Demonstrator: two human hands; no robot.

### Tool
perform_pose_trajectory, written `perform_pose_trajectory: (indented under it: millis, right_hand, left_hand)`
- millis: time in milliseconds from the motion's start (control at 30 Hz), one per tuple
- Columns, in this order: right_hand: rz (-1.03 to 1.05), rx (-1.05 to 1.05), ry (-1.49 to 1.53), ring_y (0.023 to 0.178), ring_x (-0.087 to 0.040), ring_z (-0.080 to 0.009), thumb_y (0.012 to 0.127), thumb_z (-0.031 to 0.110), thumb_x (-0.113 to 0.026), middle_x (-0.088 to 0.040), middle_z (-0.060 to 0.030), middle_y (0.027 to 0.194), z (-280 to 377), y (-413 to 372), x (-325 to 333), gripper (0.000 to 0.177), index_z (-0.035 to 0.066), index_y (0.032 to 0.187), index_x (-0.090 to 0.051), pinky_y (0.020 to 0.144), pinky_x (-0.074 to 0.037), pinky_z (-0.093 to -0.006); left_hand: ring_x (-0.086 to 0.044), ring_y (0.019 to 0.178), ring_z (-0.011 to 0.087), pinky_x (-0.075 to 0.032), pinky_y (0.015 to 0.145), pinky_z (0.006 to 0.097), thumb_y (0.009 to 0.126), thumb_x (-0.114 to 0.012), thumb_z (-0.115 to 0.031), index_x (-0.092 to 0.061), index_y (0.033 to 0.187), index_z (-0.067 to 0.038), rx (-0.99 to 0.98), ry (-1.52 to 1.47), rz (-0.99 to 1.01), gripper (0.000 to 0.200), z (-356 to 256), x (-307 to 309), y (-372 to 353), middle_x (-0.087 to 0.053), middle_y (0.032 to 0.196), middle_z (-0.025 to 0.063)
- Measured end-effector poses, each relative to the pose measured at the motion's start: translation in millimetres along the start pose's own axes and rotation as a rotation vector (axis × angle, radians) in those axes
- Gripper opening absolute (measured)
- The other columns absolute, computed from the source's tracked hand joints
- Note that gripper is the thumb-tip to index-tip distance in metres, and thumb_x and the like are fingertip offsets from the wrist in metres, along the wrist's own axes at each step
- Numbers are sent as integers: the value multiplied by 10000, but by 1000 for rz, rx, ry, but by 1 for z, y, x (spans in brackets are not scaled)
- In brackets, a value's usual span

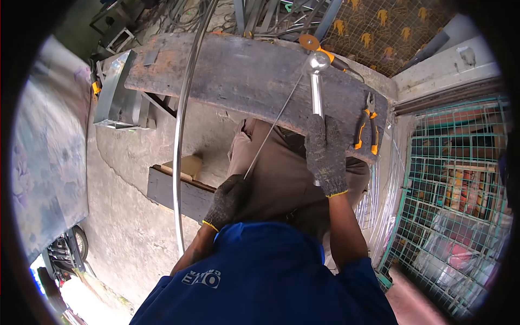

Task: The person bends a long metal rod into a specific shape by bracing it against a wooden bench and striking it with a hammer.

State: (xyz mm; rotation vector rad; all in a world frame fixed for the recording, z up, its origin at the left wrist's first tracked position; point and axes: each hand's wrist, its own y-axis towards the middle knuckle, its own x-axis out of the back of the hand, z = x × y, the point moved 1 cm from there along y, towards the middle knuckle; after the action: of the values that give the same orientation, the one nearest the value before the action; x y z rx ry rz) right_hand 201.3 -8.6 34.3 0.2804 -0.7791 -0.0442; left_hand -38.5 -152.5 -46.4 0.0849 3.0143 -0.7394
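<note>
My right hand point(326, 154), in a dark knitted glove with a yellow cuff edge, is closed around the shiny metal handle of a ball-headed hammer point(317, 81). The hammer's head points away from me over the dark wooden bench point(233, 76). In my gloved left hand point(227, 203), the fingers are wrapped round the near end of a thin metal rod point(273, 125). That rod slants up and right, its far end over the bench near the hammer head. Orange-and-black pliers point(366, 123) lie on the bench right of my right hand.
A long bright metal strip point(181, 124) crosses the bench at left. An angle grinder point(331, 56) lies at the bench's far edge. A sheet-metal box section point(115, 95) stands at left. A green wire-mesh panel point(433, 179) is at right. Metal scraps pile up behind.
</note>
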Motion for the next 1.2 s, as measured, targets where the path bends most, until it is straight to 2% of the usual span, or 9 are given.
perform_pose_trajectory:
  millis: [100, 400, 500, 667, 767, 900, 967, 1067, 1200]
  right_hand:
    - [-179, 417, -312, 872, -578, -505, 1013, 305, -476, -607, -304, 981, -5, 3, -5, 361, -41, 1092, -541, 747, -461, -528]
    - [316, -398, 220, 945, -559, -524, 1011, 341, -475, -574, -353, 1037, -6, 11, -9, 460, -64, 1226, -488, 797, -472, -542]
    - [-114, 492, -360, 836, -588, -362, 1010, 217, -474, -591, -227, 899, -5, 6, -12, 276, -29, 1108, -553, 726, -462, -501]
    - [244, -444, 248, 912, -550, -527, 1017, 313, -468, -579, -328, 972, -35, 5, -37, 375, -51, 1081, -528, 768, -435, -564]
    - [122, -56, 36, 913, -547, -527, 1018, 319, -468, -583, -318, 968, -23, 1, -23, 385, -47, 1118, -529, 784, -434, -560]
    - [107, -327, 229, 893, -541, -535, 1025, 339, -453, -586, -314, 949, -17, -6, -19, 400, -41, 1121, -532, 780, -435, -556]
    - [-38, -225, 4, 859, -587, -470, 1030, 318, -454, -606, -277, 931, -30, -15, -23, 368, -23, 1138, -537, 736, -456, -535]
    - [85, -835, 817, 804, -621, -373, 1035, 296, -451, -629, -218, 919, -58, -25, -28, 331, -4, 1141, -541, 689, -470, -508]
    - [201, -752, 572, 761, -624, -296, 1018, 235, -490, -641, -159, 902, -69, -26, -20, 303, 8, 1214, -532, 662, -479, -485]
  left_hand:
    - [-570, 887, 97, -480, 803, 249, 990, -520, -138, -631, 1048, -14, -97, 118, 0, 176, -11, -2, 0, -608, 955, 29]
    - [-617, 923, 182, -499, 838, 291, 944, -540, -65, -626, 1092, 7, -534, 670, 45, 187, -14, 2, -4, -622, 1035, 82]
    - [-627, 948, 278, -510, 855, 336, 898, -557, -35, -619, 1084, 15, -217, 310, 55, 202, -10, -1, -7, -622, 1063, 142]
    - [-624, 970, 236, -486, 879, 317, 935, -481, -45, -625, 1048, -3, -385, 498, 34, 188, -15, 2, -5, -614, 1041, 124]
    - [-626, 967, 297, -516, 867, 356, 866, -573, -30, -611, 1103, 11, -341, 514, 103, 244, -5, 6, -3, -622, 1071, 156]
    - [-614, 989, 335, -513, 881, 379, 832, -594, -35, -612, 1110, 2, 48, -2, 34, 281, 3, 6, -12, -626, 1079, 166]
    - [-608, 998, 349, -512, 885, 398, 817, -611, -43, -610, 1122, 0, -572, 850, 100, 308, -11, 13, -18, -632, 1073, 165]
    - [-603, 1017, 353, -509, 892, 412, 810, -622, -39, -609, 1124, 2, -532, 827, 107, 317, -9, 16, -29, -632, 1070, 170]
    - [-602, 1022, 364, -507, 895, 424, 794, -633, -25, -608, 1127, 6, -520, 792, 80, 336, -7, 17, -32, -627, 1077, 181]
